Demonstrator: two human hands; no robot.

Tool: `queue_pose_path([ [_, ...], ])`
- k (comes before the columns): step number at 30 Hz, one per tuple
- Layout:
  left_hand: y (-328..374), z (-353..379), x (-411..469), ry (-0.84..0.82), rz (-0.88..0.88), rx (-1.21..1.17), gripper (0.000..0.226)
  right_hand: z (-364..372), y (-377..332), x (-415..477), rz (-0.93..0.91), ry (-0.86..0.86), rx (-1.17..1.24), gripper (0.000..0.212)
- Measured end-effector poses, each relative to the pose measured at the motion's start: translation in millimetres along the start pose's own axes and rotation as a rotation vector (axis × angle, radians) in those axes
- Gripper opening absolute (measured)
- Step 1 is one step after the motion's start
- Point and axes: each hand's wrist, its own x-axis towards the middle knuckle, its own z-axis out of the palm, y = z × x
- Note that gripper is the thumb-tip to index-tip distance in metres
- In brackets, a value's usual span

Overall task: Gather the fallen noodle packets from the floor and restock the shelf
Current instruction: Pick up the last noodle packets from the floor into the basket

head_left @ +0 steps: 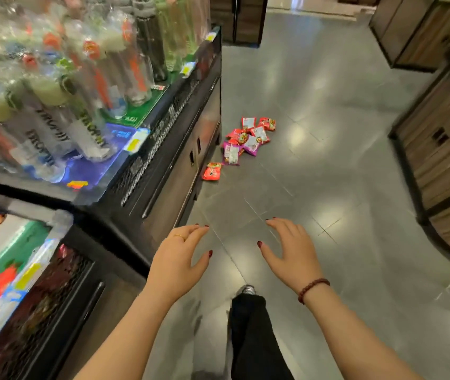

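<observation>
Noodle packets (248, 138), small crinkled plastic pouches in red, pink and purple, heaped loosely on the glossy grey tiled floor (328, 160), just off the foot of the black mesh-fronted metal shelf unit (163, 149), near its far corner. Overlapping one another, some with printed fronts up, some showing pale backs. One more red-orange packet (212, 171) lying apart from the heap, nearer along the shelf unit's base and just beside its bottom edge; touching it or not, cannot tell. On the shelf unit's upper tier, tall clear plastic bottles (81, 78) with orange, green and white caps, packed upright and blurred, with yellow price tags (134, 144) along the front lip. On its lower tier, brightly printed packaged goods, too blurred to name. Left hand (177, 259) hovering palm down just out from the shelf unit's near corner, fingers spread and lightly bent, holding nothing, a thin gold ring (180, 237) on one finger. Right hand (292, 256) farther out from the shelf unit, level with the left, likewise palm down, fingers loose and spread, gripping nothing, a dark red bead bracelet (313, 289) at the wrist. Both hands well apart from the heap, over bare floor. Below and between the forearms, a black trouser leg (251, 338) and the toe of a pale shoe (247, 289). Across the aisle from the shelf unit, brown wooden slatted display stands (437, 149) with black frames.
</observation>
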Motion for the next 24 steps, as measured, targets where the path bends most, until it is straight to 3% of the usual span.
queue_pose_path([
  [14, 4, 25, 303, -0.015, 0.049, 0.011, 0.053, -59, 97, 278, 0.026, 0.035, 0.060, 0.044],
  [24, -45, 67, 528, -0.006, 0.054, -0.080, 0.054, -50, 151, 494, 0.043, 0.073, 0.029, 0.044],
])
